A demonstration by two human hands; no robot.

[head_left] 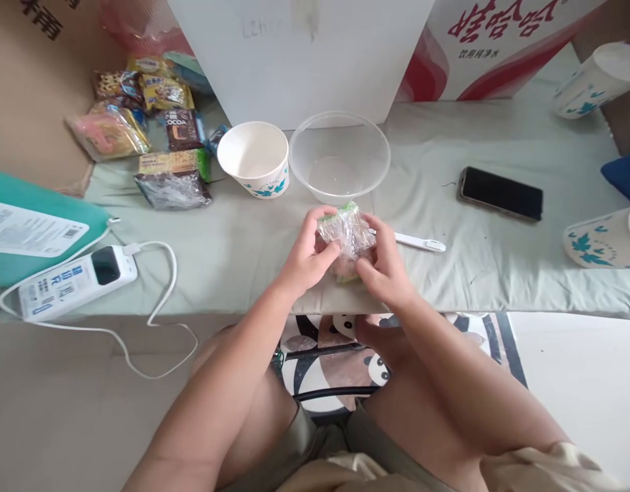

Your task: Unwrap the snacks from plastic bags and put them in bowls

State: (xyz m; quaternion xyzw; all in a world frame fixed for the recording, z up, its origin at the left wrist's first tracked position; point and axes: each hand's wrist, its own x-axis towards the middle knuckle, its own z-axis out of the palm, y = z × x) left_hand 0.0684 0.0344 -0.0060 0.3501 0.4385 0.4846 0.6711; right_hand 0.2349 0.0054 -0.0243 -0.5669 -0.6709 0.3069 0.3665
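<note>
Between my two hands is a small snack packet [348,232] in crinkled clear wrap with green edges. My left hand [309,254] grips its left side, thumb across the front. On the opposite side my right hand [384,263] pinches the packet with thumb and fingers. What is inside the wrap is hard to make out. Just beyond the packet stands a clear round plastic bowl [340,186], with a white paper cup [266,184] with blue leaves touching or close to its left. A white plastic utensil [420,242] lies partly behind my right hand.
Several wrapped snacks [174,188] are piled at the back left. A power bank [79,280] with a white cable and a green jug [38,225] are at the left. A phone [500,193] and paper cups [602,239] are at the right. A white box [305,61] stands behind the bowl.
</note>
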